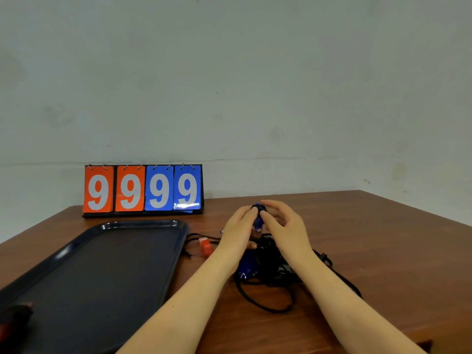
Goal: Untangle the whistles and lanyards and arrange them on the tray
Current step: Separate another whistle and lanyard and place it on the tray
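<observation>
Both hands meet above the wooden table, lifting a blue whistle between them. My left hand grips it from the left and my right hand pinches its dark top from the right. Below them lies a tangle of black lanyards with a second blue whistle in it; one cord loops toward me. A red whistle lies on the table between the tangle and the dark tray, which sits at the left.
A flip scoreboard showing 9999 stands against the wall behind the tray. A dark red object lies at the tray's near left corner. The table's right edge runs diagonally at the right.
</observation>
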